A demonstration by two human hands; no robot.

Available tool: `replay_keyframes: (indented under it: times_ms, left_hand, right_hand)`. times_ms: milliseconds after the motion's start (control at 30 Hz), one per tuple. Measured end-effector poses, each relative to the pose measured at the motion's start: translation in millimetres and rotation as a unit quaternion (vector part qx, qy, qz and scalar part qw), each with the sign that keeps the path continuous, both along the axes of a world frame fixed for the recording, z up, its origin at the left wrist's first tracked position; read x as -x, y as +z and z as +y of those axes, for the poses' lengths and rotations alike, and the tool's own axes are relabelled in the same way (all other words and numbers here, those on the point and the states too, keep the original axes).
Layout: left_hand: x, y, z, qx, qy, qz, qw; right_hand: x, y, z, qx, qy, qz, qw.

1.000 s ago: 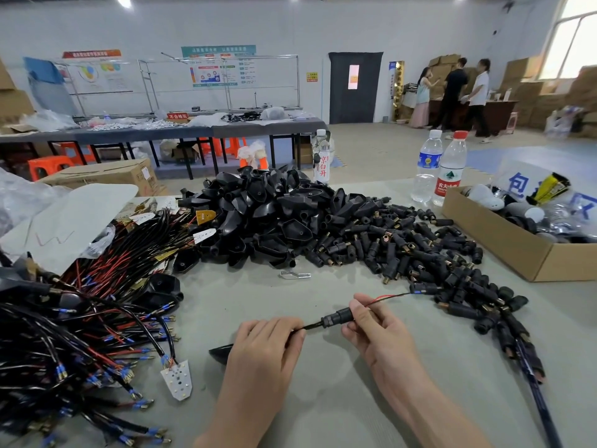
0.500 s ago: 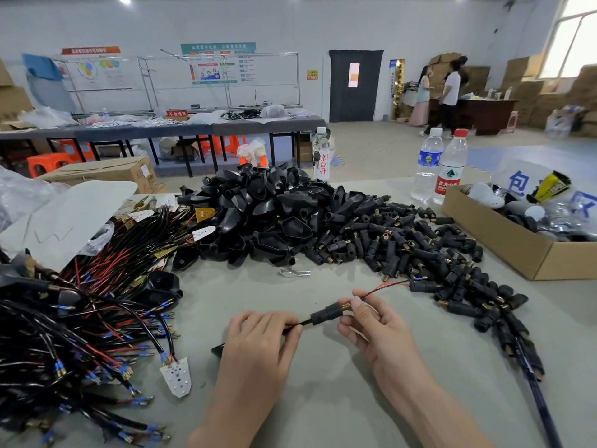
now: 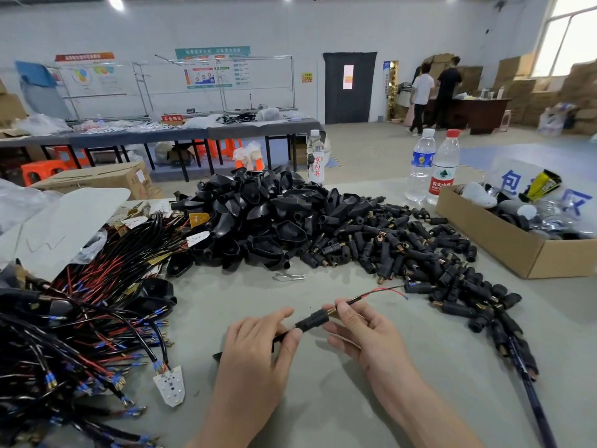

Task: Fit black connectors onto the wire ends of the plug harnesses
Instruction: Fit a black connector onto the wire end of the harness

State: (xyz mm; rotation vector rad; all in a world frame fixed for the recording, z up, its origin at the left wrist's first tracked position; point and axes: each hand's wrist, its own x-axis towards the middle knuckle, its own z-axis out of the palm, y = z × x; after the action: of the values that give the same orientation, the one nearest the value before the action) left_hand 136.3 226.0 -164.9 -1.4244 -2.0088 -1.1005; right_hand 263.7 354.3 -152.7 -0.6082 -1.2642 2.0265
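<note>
Lower centre of frame: one black connector [image 3: 311,320] is threaded on a harness cable [image 3: 350,300], held just above the table between both hands.

Left hand [image 3: 255,347]: thumb and fingers curled, pinching the cable right behind the connector's black body. I read this as the anchor grip.

Right hand [image 3: 368,334]: fingertips pinch the cable at the connector's brass mouth, placed to steer it along.

Thin red and black wire ends [image 3: 387,290] poke out to the right, past the connector; seating looks unfinished.

Loose connectors [image 3: 420,253] lie heaped centre right, near my right hand. The harness heap [image 3: 80,318] fills the left of frame, on my left hand's side. Supply sits on either side, with work in the middle
</note>
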Motion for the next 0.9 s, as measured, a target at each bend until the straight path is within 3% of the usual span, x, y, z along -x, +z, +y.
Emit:
replay_keyframes:
  times_ms: [167,367,700,900]
  left_hand:
    - [1.4,-1.4,0.1,0.039,0.006,0.076,0.996]
    - [2.7,-2.7,0.6,0.050,0.014,0.092,0.994]
    - [-2.5,4.5,-4.7,0.087,0.006,-0.016,0.996]
    - [7.4,3.7,-14.7,0.114,0.010,-0.050,0.992]
  right_hand:
    - [-0.4,0.8,-1.5,-0.044,0.011,-0.029,0.999]
    - [-1.3,3.4,3.8,-0.060,-0.049,-0.035,0.996]
    - [-6.8,2.4,15.7,-0.042,-0.109,-0.048,0.992]
    - [-33.2,12.6,43.7,0.082,-0.222,0.031,0.971]
